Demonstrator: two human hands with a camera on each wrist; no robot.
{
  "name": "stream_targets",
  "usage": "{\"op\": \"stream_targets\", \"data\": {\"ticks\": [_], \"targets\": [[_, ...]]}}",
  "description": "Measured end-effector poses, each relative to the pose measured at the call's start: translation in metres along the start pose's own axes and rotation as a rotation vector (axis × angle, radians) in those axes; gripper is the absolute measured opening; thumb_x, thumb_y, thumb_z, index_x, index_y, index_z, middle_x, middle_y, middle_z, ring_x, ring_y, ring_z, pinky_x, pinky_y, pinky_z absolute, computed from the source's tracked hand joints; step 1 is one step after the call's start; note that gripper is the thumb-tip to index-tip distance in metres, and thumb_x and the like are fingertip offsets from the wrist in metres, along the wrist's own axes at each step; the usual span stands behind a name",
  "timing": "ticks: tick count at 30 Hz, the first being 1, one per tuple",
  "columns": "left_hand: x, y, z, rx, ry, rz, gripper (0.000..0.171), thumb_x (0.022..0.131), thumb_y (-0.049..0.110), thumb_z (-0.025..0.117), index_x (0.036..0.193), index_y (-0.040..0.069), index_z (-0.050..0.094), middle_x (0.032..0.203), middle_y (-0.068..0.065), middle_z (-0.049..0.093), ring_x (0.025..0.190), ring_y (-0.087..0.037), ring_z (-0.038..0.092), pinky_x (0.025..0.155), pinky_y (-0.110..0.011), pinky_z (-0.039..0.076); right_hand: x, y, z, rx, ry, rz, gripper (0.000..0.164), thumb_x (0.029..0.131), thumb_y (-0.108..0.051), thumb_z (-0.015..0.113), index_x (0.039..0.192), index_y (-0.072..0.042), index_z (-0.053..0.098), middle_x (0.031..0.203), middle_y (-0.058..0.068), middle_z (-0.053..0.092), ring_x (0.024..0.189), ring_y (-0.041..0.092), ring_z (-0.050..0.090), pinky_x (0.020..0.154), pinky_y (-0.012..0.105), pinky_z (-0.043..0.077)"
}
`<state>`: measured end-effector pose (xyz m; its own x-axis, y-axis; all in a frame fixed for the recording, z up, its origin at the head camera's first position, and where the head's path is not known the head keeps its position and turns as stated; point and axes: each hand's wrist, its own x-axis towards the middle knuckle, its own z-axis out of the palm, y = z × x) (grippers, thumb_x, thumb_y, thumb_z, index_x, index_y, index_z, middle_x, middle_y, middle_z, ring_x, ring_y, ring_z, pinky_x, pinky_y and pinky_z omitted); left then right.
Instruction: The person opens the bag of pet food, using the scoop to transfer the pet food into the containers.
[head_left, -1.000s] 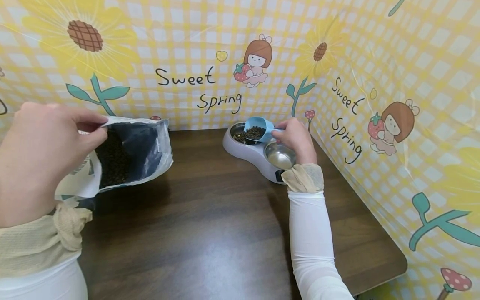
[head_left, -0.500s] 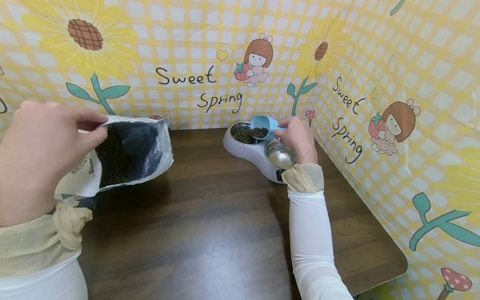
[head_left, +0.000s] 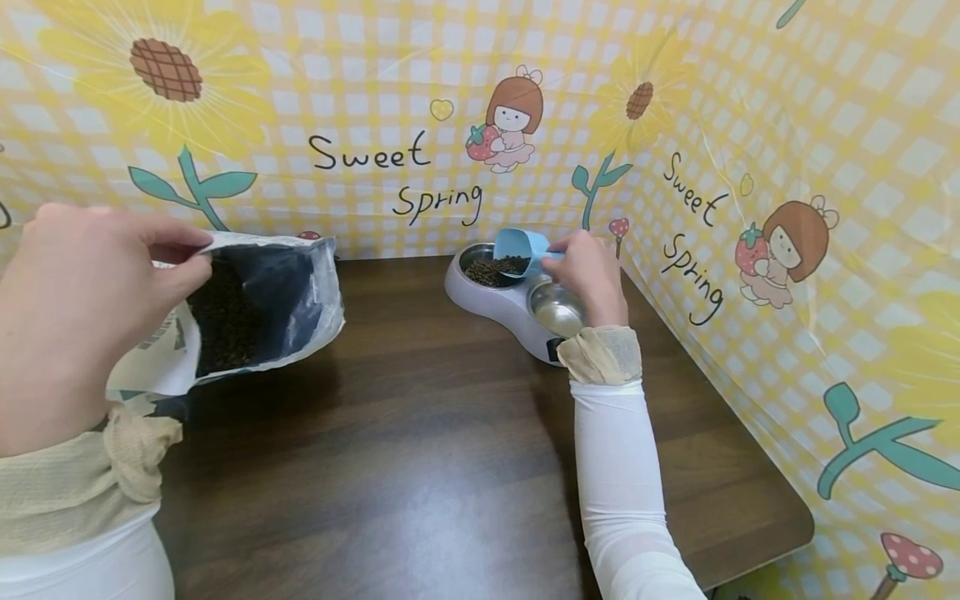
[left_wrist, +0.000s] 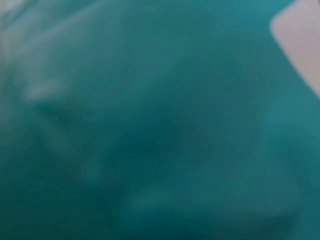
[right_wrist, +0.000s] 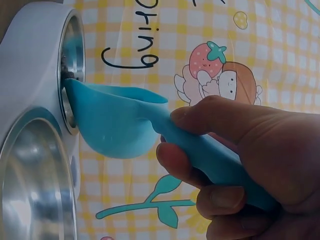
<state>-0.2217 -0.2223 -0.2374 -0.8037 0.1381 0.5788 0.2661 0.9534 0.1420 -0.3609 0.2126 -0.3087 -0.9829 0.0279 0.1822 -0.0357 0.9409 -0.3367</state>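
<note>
My right hand (head_left: 588, 275) grips the handle of a light blue scoop (right_wrist: 112, 120), its fingers curled round it in the right wrist view. The scoop holds dark kibble and tips over the far-left steel bowl (right_wrist: 75, 45) of a pale double pet feeder (head_left: 491, 304). Dark kibble (head_left: 483, 271) lies in that bowl too. The nearer steel bowl (head_left: 558, 308) shows bare metal. At the left, my left hand (head_left: 97, 308) pinches the top edge of an open foil-lined bag (head_left: 292, 292) with kibble inside. Teal bag surface (left_wrist: 165, 125) fills the left wrist view, blurred.
A dark brown wooden table (head_left: 420, 417) lies under everything, with a rounded corner at the right. Yellow checked cloth (head_left: 360, 75) with flowers and cartoon figures hangs behind the table and along its right side, close to the feeder.
The scoop drew back slightly to the right and up from the bowl, then shifted a little left again. Less kibble shows in it now. The left hand and bag stay nearly still.
</note>
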Motion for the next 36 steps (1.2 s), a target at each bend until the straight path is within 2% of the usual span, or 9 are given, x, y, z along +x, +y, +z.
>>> {"op": "stream_targets", "data": {"ticks": [5,8,12,17,22,30,36], "targets": [[-0.0012,0.0004,-0.0005,-0.014,0.022,-0.005,0.025,0.081,0.010,0.062,0.096,-0.003,0.077,0.084,-0.028,0.074,0.061,-0.053,0.053,0.068,-0.061,0.036,0.0004,-0.0038,0.0006,-0.020,-0.020,0.000,0.041,0.086,-0.033,0.063,0.123,-0.016,0.073,0.093,0.006,0.079,0.091,0.026,0.063,0.073,0.043,0.052],[-0.0012,0.0006,-0.0010,-0.015,0.029,-0.010,0.025,0.081,0.011,0.062,0.095,-0.002,0.077,0.084,-0.027,0.075,0.061,-0.053,0.051,0.061,-0.058,0.035,0.0001,-0.0030,0.0005,-0.030,-0.021,0.009,0.041,0.087,-0.033,0.065,0.124,-0.017,0.072,0.109,0.008,0.076,0.095,0.027,0.063,0.077,0.046,0.053],[-0.0010,0.0007,-0.0008,-0.008,0.027,0.004,0.025,0.081,0.011,0.062,0.096,-0.002,0.078,0.083,-0.027,0.075,0.059,-0.050,0.054,0.060,-0.056,0.036,-0.0008,-0.0009,-0.0002,-0.046,-0.005,0.021,0.041,0.087,-0.032,0.065,0.124,-0.016,0.072,0.127,0.011,0.069,0.103,0.030,0.062,0.080,0.051,0.053],[-0.0008,0.0000,0.0006,0.001,0.027,0.033,0.025,0.082,0.010,0.062,0.096,-0.004,0.077,0.081,-0.028,0.074,0.057,-0.047,0.058,0.069,-0.060,0.036,0.0006,-0.0011,0.0011,-0.056,0.021,0.008,0.039,0.087,-0.033,0.066,0.122,-0.017,0.074,0.126,0.011,0.070,0.105,0.031,0.062,0.079,0.051,0.054],[0.0003,0.0000,0.0010,-0.008,0.022,0.017,0.026,0.082,0.010,0.061,0.096,-0.005,0.076,0.083,-0.030,0.074,0.058,-0.049,0.056,0.075,-0.064,0.035,0.0026,-0.0042,0.0032,-0.036,0.041,-0.023,0.036,0.086,-0.034,0.068,0.117,-0.018,0.076,0.120,0.009,0.073,0.102,0.030,0.064,0.075,0.047,0.054],[0.0001,0.0007,0.0002,-0.008,0.034,0.023,0.026,0.081,0.010,0.060,0.095,-0.005,0.077,0.082,-0.029,0.074,0.055,-0.047,0.056,0.071,-0.062,0.036,0.0021,-0.0049,0.0008,-0.023,0.042,-0.012,0.036,0.086,-0.034,0.069,0.119,-0.021,0.075,0.121,0.008,0.073,0.098,0.027,0.064,0.074,0.046,0.053],[0.0005,0.0000,0.0005,-0.015,0.022,0.018,0.026,0.082,0.010,0.061,0.096,-0.005,0.076,0.083,-0.029,0.074,0.051,-0.045,0.055,0.075,-0.063,0.035,0.0022,-0.0039,0.0012,-0.022,0.003,-0.047,0.036,0.086,-0.032,0.071,0.119,-0.020,0.075,0.121,0.007,0.073,0.096,0.025,0.063,0.073,0.043,0.053]]}}
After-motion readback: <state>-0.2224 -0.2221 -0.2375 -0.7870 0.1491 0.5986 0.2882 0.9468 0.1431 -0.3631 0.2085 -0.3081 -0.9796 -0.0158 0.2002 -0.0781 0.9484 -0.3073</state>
